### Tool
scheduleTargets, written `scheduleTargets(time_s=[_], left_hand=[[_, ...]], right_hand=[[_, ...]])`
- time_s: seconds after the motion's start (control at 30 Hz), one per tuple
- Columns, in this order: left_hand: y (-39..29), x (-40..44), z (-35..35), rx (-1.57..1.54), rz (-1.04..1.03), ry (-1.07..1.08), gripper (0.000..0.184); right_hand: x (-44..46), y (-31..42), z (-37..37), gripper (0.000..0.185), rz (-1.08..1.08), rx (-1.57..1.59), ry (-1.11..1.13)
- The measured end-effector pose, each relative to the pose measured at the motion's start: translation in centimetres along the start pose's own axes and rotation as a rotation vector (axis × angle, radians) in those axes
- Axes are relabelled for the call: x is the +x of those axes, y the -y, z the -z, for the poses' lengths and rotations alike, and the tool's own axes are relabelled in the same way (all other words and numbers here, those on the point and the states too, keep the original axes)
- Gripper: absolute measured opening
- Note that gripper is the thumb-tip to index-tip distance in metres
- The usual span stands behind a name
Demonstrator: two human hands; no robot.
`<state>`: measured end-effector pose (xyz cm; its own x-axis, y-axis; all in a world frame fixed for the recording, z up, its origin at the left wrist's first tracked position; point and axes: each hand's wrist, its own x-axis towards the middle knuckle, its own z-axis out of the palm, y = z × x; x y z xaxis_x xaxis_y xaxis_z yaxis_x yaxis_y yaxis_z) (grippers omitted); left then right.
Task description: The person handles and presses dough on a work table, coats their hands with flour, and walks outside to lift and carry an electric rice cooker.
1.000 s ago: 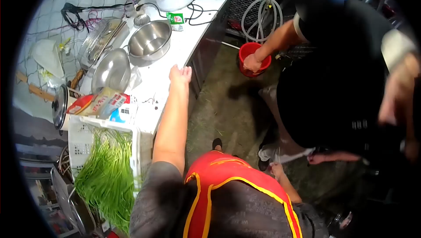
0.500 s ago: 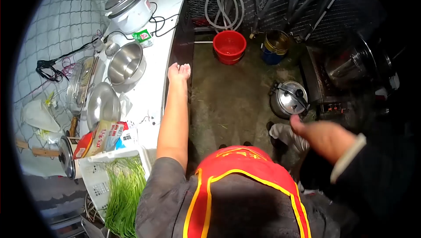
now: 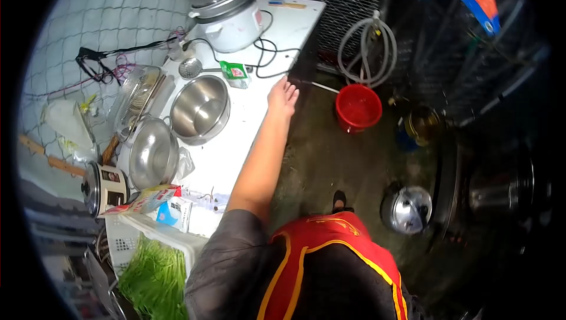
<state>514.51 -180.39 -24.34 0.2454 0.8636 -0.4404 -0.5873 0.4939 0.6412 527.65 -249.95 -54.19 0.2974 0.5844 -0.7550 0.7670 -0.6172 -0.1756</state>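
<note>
My left hand [image 3: 283,96] is stretched out over the right edge of the white table [image 3: 239,122], fingers apart and slightly bent, holding nothing. Nearest to it on the table are a green packet [image 3: 236,73] and a black cord [image 3: 268,60]. A steel pot [image 3: 200,109] and a steel bowl [image 3: 153,153] stand further left. On the floor beyond the hand is a red bucket [image 3: 358,108]. My right hand is out of sight.
A white rice cooker [image 3: 229,22] stands at the table's far end. Green stalks [image 3: 154,279] fill a white basket [image 3: 127,243] at lower left. A lidded metal pot [image 3: 409,209] is on the floor at right, and a coiled hose [image 3: 368,51] hangs on the mesh.
The view has shifted. The co-worker, whose hand was in the red bucket at first, is no longer visible. My left hand stays stretched out and now appears near the table's far right edge.
</note>
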Motion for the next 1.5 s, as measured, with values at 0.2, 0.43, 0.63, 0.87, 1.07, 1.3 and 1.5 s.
scheduleTargets(time_s=[0.2,0.43,0.63,0.87,1.07,1.3,1.5], left_hand=[[-10.6,1.7,-2.0,0.426,-0.539,-0.112,0.033],[-19.4,7.9,0.7,0.699,-0.572,-0.321,0.028],[-23.8,16.3,0.9,0.542,-0.380,-0.385,0.033],[-25.9,20.2,-0.5,0.388,-0.290,-0.263,0.035],[-25.6,21.5,-2.2,0.334,-0.338,-0.416,0.027],[-24.2,22.7,-3.8,0.173,-0.498,-0.616,0.014],[-24.1,23.6,-3.6,0.120,-0.646,-0.748,0.009]], right_hand=[[18.0,3.9,27.1,0.017,0.091,0.559,-0.478],[32.1,25.4,56.2,0.023,0.606,0.658,-0.630],[35.8,41.1,70.3,0.023,0.892,0.615,-0.702],[44.7,55.6,82.4,0.018,1.045,0.688,-0.686],[56.0,71.2,87.4,0.024,1.299,0.322,-0.764],[61.0,81.8,88.9,0.017,1.368,-0.370,-0.735],[63.5,81.1,90.3,0.012,1.708,-0.476,-0.615]])
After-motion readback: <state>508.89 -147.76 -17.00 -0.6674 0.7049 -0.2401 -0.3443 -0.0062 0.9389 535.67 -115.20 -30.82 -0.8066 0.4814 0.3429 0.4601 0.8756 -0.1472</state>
